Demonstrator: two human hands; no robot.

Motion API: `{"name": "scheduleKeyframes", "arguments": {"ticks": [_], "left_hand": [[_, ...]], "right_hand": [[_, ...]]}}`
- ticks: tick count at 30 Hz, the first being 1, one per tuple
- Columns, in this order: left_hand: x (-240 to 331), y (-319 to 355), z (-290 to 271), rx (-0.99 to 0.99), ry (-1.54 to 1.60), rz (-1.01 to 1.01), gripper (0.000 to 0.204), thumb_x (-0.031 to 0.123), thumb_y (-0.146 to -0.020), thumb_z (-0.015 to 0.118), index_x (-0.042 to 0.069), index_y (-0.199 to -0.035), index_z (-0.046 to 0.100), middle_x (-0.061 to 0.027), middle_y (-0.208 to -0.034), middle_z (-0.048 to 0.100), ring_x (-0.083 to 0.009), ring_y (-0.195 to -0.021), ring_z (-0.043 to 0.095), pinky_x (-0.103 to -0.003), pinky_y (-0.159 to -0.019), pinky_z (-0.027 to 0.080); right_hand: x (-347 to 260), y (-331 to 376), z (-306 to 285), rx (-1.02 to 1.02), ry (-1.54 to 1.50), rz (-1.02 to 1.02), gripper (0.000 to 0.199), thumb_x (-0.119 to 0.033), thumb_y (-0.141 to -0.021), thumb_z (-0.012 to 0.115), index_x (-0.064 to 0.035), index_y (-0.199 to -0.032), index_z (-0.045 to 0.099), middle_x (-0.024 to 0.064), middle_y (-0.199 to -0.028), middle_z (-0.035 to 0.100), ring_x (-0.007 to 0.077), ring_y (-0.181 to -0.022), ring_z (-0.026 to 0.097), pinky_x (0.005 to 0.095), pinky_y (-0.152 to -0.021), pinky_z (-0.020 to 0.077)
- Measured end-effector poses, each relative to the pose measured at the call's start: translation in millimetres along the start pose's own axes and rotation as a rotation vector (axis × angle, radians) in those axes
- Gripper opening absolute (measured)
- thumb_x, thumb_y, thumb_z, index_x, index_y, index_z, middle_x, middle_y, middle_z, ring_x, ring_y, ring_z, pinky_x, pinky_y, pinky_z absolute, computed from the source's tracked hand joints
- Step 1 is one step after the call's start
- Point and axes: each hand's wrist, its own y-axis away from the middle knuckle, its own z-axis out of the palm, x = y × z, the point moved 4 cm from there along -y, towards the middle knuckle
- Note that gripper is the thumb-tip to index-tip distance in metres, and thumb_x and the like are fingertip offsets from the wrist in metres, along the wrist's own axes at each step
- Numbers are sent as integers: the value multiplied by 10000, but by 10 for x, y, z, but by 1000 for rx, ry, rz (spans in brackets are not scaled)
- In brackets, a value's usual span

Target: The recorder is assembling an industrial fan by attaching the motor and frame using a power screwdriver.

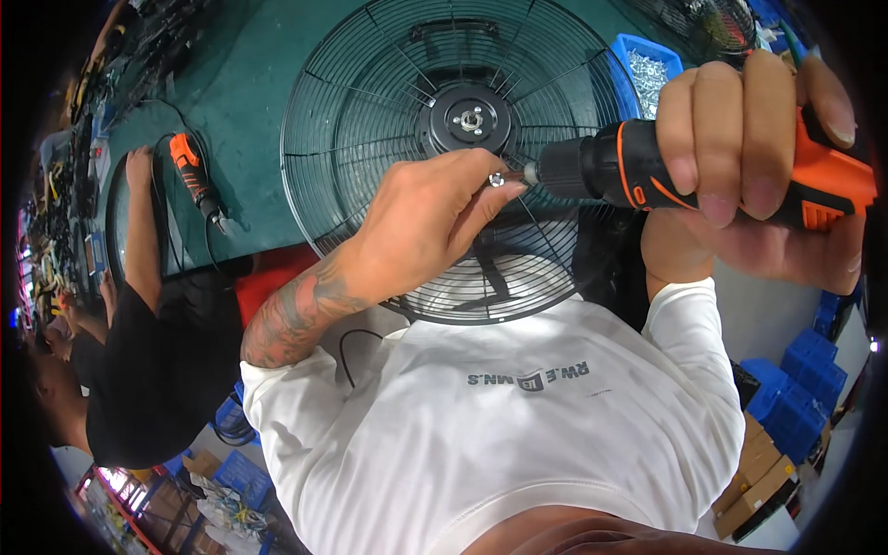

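Screw, small, silver: pinched in left hand fingertips, pressed to bit of orange-black electric screwdriver, apparently for seating. Right hand wrapped tight round screwdriver grip. Behind: black wire fan guard flat on green workbench; blue bin of fasteners; second screwdriver; neighbouring person's arm.

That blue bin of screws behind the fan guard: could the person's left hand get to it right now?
Probably not straight away. The left hand is pinching a small screw at the drill tip, and the fan guard lies between it and the blue bin.
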Motion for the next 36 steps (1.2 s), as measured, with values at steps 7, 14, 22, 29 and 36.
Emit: {"name": "scheduleKeyframes", "arguments": {"ticks": [7,14,22,29,36], "left_hand": [[-89,44,-50,44,-11,81,151,77,-920,711,-11,-1037,673,-125,-740,598,-238,-573,573,-341,-532,453],[-201,120,-117,-20,67,151,171,91,-895,745,-5,-1015,671,-114,-740,612,-260,-580,587,-350,-531,458],[-414,408,-525,333,-43,-57,386,137,-772,871,32,-1103,701,1,-672,508,-93,-579,466,-251,-525,394],[-1690,1206,-1383,999,1381,-89,341,37,-1015,520,-125,-1315,516,-96,-1039,567,-134,-851,498,-250,-700,431],[-2077,1559,-895,1113,1423,-343,395,109,-1067,468,-120,-1390,454,-72,-949,542,-132,-764,501,-250,-665,432]], "right_hand": [[178,-27,-18,7,-16,-4,627,-446,-861,695,-108,-1336,464,19,-913,585,151,-785,582,315,-755,478],[354,-169,14,105,-125,-31,598,-447,-876,706,-78,-1288,477,53,-858,588,180,-730,587,344,-712,487],[666,-293,201,33,56,151,617,-464,-875,666,-122,-1351,473,13,-902,555,158,-772,555,330,-774,458],[1233,-245,180,425,64,214,549,-368,-903,761,11,-1197,493,138,-771,606,245,-668,624,384,-635,529],[1470,-260,208,262,329,370,438,-343,-939,582,-20,-1216,481,87,-773,533,184,-623,541,360,-630,497]]}}
